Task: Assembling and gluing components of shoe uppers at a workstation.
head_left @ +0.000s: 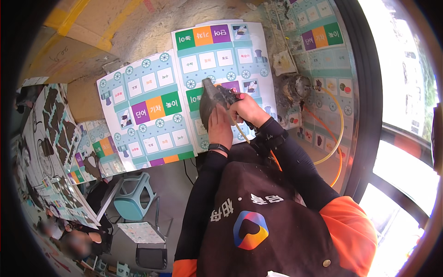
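Both my hands meet on a dark grey hand tool [213,98] held against a printed sheet with train pictures and coloured blocks [217,55]. My right hand [248,110] grips the tool's handle. My left hand [220,128], with a black band at its wrist, holds the tool's grey body from below. A thin pale rod [240,131] slants down between the two hands. Yellow and orange hoses [339,134] loop off to the right from near the tool. I wear black sleeves and a dark apron.
A second train sheet [147,106] lies to the left, with more sheets [318,37] at the right. A round metal object [297,85] sits beside the tool. A teal stool [134,196], a metal chair [147,235] and blurred people [74,240] are at lower left. A dark window frame [369,115] curves along the right.
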Action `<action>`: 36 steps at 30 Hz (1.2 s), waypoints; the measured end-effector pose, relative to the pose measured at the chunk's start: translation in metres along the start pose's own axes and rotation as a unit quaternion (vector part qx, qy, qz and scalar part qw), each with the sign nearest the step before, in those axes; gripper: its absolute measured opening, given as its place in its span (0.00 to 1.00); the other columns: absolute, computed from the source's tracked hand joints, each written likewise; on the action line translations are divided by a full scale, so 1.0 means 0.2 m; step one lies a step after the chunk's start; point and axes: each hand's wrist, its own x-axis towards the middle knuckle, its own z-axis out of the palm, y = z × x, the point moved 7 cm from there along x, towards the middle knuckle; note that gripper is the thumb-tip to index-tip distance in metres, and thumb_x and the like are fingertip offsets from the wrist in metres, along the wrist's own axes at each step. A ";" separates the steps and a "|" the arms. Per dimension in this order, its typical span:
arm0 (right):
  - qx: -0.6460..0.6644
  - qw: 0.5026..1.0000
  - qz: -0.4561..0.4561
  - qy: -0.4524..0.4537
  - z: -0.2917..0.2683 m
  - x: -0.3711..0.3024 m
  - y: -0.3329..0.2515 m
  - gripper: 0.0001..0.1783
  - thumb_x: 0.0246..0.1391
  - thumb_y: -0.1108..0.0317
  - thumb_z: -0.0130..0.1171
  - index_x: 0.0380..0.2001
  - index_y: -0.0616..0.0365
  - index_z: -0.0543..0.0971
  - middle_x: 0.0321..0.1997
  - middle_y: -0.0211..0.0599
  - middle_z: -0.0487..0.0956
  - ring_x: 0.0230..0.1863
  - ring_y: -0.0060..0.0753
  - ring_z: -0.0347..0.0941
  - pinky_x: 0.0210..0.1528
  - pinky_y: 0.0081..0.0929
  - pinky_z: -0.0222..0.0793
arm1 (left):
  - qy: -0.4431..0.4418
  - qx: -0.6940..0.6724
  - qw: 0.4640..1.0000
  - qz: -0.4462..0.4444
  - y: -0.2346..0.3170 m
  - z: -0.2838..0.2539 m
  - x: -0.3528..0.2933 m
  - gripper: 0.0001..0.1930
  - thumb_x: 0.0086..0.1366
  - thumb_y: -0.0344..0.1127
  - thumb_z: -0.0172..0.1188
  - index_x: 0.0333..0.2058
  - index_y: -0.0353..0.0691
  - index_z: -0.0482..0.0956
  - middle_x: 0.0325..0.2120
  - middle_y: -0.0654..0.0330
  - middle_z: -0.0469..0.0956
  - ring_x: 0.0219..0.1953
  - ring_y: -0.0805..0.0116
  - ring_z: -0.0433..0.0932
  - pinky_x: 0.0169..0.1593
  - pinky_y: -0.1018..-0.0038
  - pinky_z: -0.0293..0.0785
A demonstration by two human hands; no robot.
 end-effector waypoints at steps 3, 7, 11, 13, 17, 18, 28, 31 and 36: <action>0.003 1.000 -0.002 -0.001 0.00 -0.01 0.00 0.10 0.43 0.72 0.55 0.15 0.67 0.78 0.13 0.41 0.76 0.15 0.34 0.75 0.19 0.30 0.69 | -0.003 0.008 1.000 0.001 0.00 0.01 0.00 0.28 0.62 0.25 0.53 0.62 0.27 0.66 0.66 0.46 0.63 0.67 0.48 0.63 0.67 0.59 0.63; 0.053 0.998 0.028 0.000 -0.02 -0.01 0.03 0.05 0.39 0.79 0.56 0.25 0.66 0.76 0.16 0.35 0.74 0.14 0.26 0.70 0.17 0.25 0.63 | -0.002 0.002 1.000 0.000 0.00 0.01 -0.01 0.29 0.62 0.25 0.53 0.63 0.27 0.65 0.66 0.46 0.63 0.67 0.48 0.63 0.67 0.59 0.63; 0.041 0.999 0.032 0.004 -0.03 0.00 0.03 0.07 0.40 0.79 0.56 0.27 0.66 0.76 0.16 0.37 0.75 0.14 0.28 0.71 0.16 0.25 0.64 | -0.006 0.001 1.000 0.003 0.00 0.01 0.00 0.29 0.62 0.25 0.52 0.64 0.26 0.64 0.66 0.46 0.63 0.67 0.48 0.63 0.67 0.59 0.63; 0.021 0.999 0.028 0.010 -0.03 0.00 0.02 0.06 0.40 0.79 0.56 0.27 0.66 0.76 0.16 0.37 0.75 0.14 0.28 0.71 0.16 0.26 0.64 | -0.006 0.006 1.000 0.002 0.00 0.01 0.00 0.29 0.62 0.25 0.52 0.64 0.26 0.64 0.66 0.46 0.63 0.67 0.48 0.63 0.67 0.59 0.63; 0.003 1.000 0.001 0.024 -0.03 0.03 -0.01 0.12 0.48 0.71 0.52 0.16 0.66 0.78 0.14 0.41 0.76 0.15 0.34 0.75 0.20 0.31 0.70 | 0.000 0.001 1.000 0.001 -0.01 0.01 -0.01 0.29 0.62 0.25 0.52 0.64 0.26 0.64 0.66 0.46 0.63 0.67 0.48 0.63 0.67 0.59 0.63; -0.003 0.999 -0.008 0.033 -0.03 0.04 -0.03 0.13 0.48 0.71 0.52 0.16 0.66 0.78 0.14 0.41 0.76 0.14 0.35 0.75 0.20 0.31 0.70 | 0.000 -0.004 1.000 0.000 -0.01 0.02 -0.01 0.29 0.62 0.25 0.52 0.64 0.26 0.64 0.66 0.46 0.63 0.67 0.48 0.63 0.67 0.59 0.64; -0.007 0.999 -0.026 0.048 -0.03 0.18 -0.07 0.13 0.48 0.71 0.53 0.16 0.68 0.77 0.14 0.42 0.76 0.14 0.36 0.74 0.21 0.32 0.69 | -0.004 -0.005 1.000 0.001 -0.05 0.02 0.00 0.30 0.62 0.25 0.51 0.64 0.27 0.64 0.66 0.47 0.62 0.66 0.48 0.63 0.67 0.58 0.64; 0.012 0.998 -0.008 0.060 -0.03 0.24 -0.07 0.12 0.47 0.71 0.53 0.16 0.68 0.77 0.15 0.43 0.77 0.15 0.36 0.75 0.21 0.32 0.70 | -0.011 -0.001 1.000 0.003 -0.06 0.02 0.01 0.30 0.62 0.25 0.51 0.64 0.27 0.63 0.67 0.47 0.62 0.67 0.48 0.63 0.67 0.58 0.63; 0.016 0.998 -0.016 0.054 -0.06 0.30 -0.11 0.10 0.47 0.71 0.54 0.20 0.69 0.78 0.16 0.43 0.78 0.16 0.35 0.76 0.21 0.32 0.71 | -0.018 -0.008 1.000 0.004 -0.05 0.00 0.04 0.30 0.62 0.25 0.51 0.64 0.27 0.63 0.67 0.46 0.61 0.67 0.47 0.63 0.68 0.58 0.63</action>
